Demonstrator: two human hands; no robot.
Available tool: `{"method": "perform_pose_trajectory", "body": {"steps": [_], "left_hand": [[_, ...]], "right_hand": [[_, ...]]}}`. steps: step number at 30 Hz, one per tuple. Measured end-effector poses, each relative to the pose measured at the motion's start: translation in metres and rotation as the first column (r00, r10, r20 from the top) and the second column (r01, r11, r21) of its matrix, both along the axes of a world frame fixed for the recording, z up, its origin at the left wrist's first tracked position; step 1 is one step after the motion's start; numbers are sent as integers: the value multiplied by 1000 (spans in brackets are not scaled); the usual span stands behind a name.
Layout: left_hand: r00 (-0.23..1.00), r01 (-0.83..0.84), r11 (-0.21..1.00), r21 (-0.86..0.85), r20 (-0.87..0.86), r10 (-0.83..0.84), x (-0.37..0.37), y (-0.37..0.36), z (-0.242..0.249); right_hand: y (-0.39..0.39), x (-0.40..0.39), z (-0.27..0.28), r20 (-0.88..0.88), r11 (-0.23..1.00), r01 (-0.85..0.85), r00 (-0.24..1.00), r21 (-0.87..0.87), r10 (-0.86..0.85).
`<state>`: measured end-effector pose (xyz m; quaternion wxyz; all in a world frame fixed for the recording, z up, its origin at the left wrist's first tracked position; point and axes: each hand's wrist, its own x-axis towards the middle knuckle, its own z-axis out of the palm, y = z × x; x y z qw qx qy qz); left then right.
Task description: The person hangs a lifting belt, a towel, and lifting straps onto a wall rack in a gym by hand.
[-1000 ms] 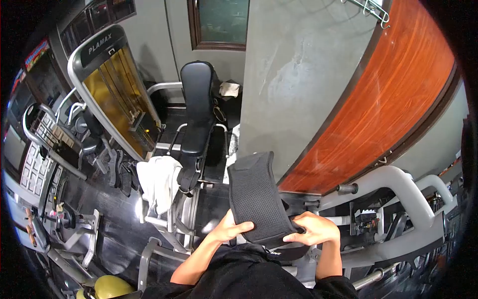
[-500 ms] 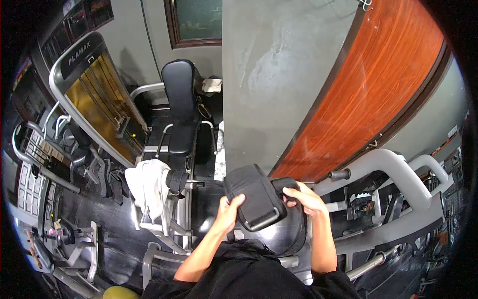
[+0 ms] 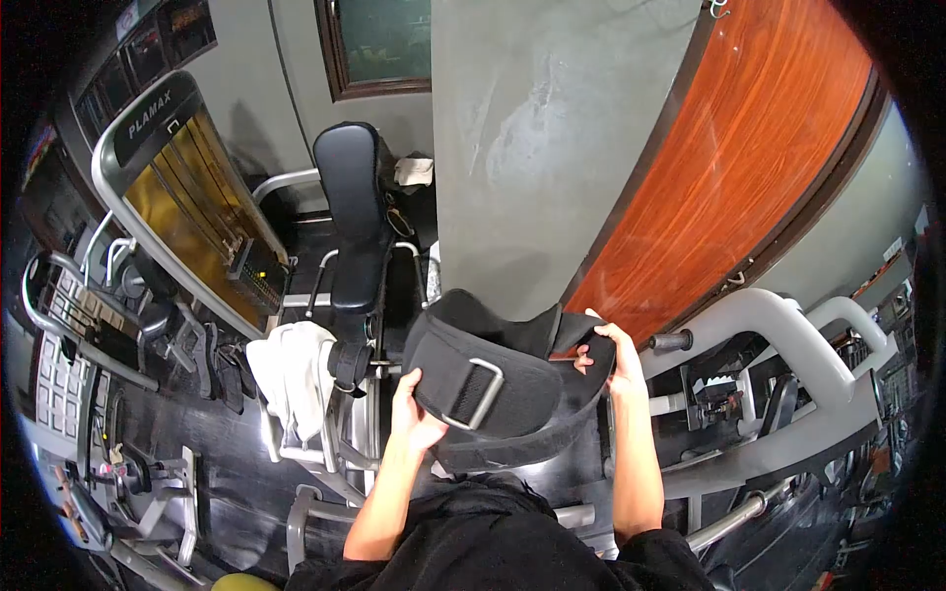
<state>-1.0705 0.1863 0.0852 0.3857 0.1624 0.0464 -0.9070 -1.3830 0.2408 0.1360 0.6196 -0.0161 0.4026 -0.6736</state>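
A wide black belt (image 3: 527,399) with a rectangular metal buckle hangs in loose curves in front of my body. My left hand (image 3: 416,419) grips its left end, thumb on top beside the buckle and the other fingers hidden beneath. At the belt's right side, my right hand (image 3: 613,360) has its fingers wrapped round the black band. The buckle faces up, near the left end. Left of the belt, a white towel (image 3: 296,374) and a black strap (image 3: 350,364) hang on a metal frame.
A padded black seat (image 3: 350,207) stands beyond, beside a weight machine (image 3: 163,128). To the right are a wooden panel (image 3: 739,167) and a thick grey machine frame (image 3: 778,325). A grey wall panel (image 3: 532,148) rises straight ahead.
The belt has opened out from a compact folded shape, and its buckle now shows. My left hand has moved left and slightly down; my right hand has shifted slightly upward.
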Motion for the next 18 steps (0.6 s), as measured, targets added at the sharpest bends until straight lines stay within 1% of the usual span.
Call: {"method": "perform_pose_trajectory", "body": {"steps": [1, 3, 4, 5, 6, 7, 8, 9, 10, 11, 12, 14, 15, 16, 18], "left_hand": [[1000, -16, 1000, -8, 25, 17, 3, -1, 3], [997, -40, 999, -34, 72, 42, 9, -5, 10], [996, -40, 998, -44, 74, 43, 12, -8, 9], [996, -55, 998, -41, 73, 58, 13, -12, 8], [995, -70, 997, -40, 71, 73, 14, -16, 9], [995, -70, 997, -40, 71, 73, 14, -19, 13], [995, -64, 994, -91, 71, 70, 14, -22, 19], [995, -55, 988, -142, 72, 66, 13, -24, 23], [996, -50, 989, -142, 71, 60, 10, -28, 21], [993, -56, 988, -146, 98, 71, 7, -32, 16], [989, -63, 987, -151, 124, 82, 4, -34, 15], [985, -63, 986, -153, 151, 87, -2, -35, 14], [985, -49, 986, -158, 156, 74, -4, -36, 14], [985, -35, 986, -161, 160, 61, -5, -37, 14], [990, -14, 987, -159, 133, 36, -8, -37, 20]], "right_hand": [[2, -1, -3, 0, 1000, 2, 1000, 0, -2], [8, -6, -12, -272, 995, -91, 957, 45, 99], [12, -9, -17, -271, 995, -91, 957, 49, 101], [15, -14, -23, -448, 974, -177, 866, 142, 223], [18, -21, -30, -595, 939, -240, 727, 246, 342], [22, -29, -39, -550, 906, -351, 721, 235, 422], [27, -36, -47, -664, 844, -311, 522, 436, 535], [31, -46, -72, -736, 831, -265, 387, 489, 556], [34, -55, -95, -783, 819, -209, 242, 534, 573], [35, -55, -93, -754, 753, -181, 82, 632, 652], [37, -58, -95, -753, 754, -175, 85, 633, 653], [40, -66, -103, -679, 639, -265, -97, 722, 728], [42, -68, -106, -671, 639, -261, -51, 724, 739], [43, -69, -109, -670, 640, -256, -47, 725, 741], [46, -71, -112, -653, 629, -186, -309, 755, 692]]}}
